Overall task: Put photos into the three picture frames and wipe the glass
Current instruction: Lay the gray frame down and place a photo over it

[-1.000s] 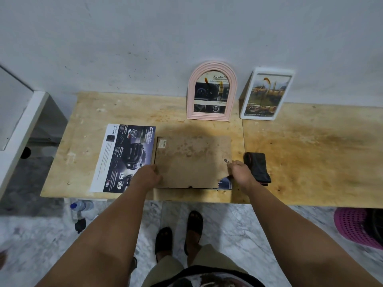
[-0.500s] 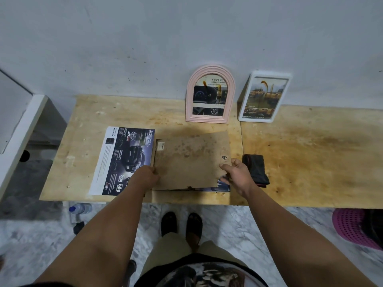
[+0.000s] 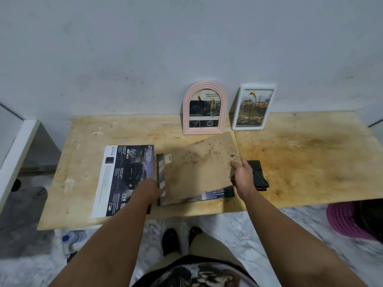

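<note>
Frames: pink [image 3: 204, 108] and white [image 3: 253, 107] stand filled against the wall, while the third [image 3: 160, 179] lies face down, right hand [image 3: 243, 175] pinching its lifted backing [image 3: 199, 170], left hand's [image 3: 150, 190] fingers hidden, cloth [image 3: 258, 174] unused.

— What's behind, across the upper frame?
— A plain grey-white wall [image 3: 145, 48], faintly scuffed.
— And below it?
— A stained plywood tabletop [image 3: 300, 162] across the middle; white marbled floor [image 3: 259, 230] along the bottom, a pink basket [image 3: 344, 221] at lower right.
</note>
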The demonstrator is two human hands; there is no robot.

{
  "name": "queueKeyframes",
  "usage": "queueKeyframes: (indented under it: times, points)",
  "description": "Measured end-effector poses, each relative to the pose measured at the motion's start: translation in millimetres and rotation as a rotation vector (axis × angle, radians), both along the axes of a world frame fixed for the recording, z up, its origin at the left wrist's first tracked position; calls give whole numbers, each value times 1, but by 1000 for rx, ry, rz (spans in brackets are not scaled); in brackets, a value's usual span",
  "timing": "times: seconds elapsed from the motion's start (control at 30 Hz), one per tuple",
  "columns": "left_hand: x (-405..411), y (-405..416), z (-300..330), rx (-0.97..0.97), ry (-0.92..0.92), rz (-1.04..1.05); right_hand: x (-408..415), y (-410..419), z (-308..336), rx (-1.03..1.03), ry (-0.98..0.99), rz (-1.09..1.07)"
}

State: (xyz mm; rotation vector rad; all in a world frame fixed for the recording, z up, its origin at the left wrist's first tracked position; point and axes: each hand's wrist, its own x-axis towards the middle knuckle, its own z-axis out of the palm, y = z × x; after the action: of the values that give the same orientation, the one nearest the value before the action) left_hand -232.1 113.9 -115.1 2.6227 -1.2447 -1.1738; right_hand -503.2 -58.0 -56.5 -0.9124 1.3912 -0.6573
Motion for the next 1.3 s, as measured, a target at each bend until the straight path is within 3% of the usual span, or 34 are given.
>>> queueKeyframes:
  times: [0.4, 0.7, 1.0, 1.13, 1.3]
  points:
    - [7, -12, 6, 68, -3, -16, -44, -64, 17, 18, -77, -162]
    - [-7, -41, 6, 169, -87, 100, -136, -148, 15, 11, 65, -196]
    - [-22, -52, 2, 215, -106, 121, -201, -202, -14, 155, 208, -287]
    - [-23, -47, 0, 205, -85, 200, -200, -210, -36, 160, 359, -287]
    - [-34, -42, 8, 184, -82, 245, -175, -193, -24, 154, 737, -156]
